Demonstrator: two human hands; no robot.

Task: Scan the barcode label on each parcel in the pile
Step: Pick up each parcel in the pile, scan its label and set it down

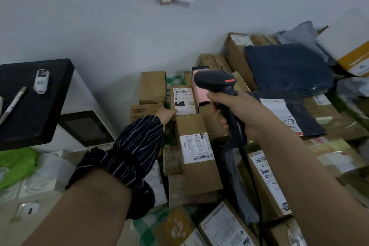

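Note:
A pile of brown cardboard parcels fills the middle and right of the view. My right hand (237, 112) grips the handle of a black barcode scanner (215, 83), whose head hangs just right of a small parcel with a white label marked 010 (183, 99). My left hand (166, 115), in a striped sleeve cover, holds that parcel at its lower left edge. A longer labelled box (196, 152) lies just in front of it. The scanner's cable (253, 183) hangs down across the pile.
A dark blue mailing bag (287, 68) and a white and yellow box (351, 46) lie at the back right. To the left a black tray (32, 104) holding a pen and a small white bottle sits over a white machine (83, 126). The wall stands behind.

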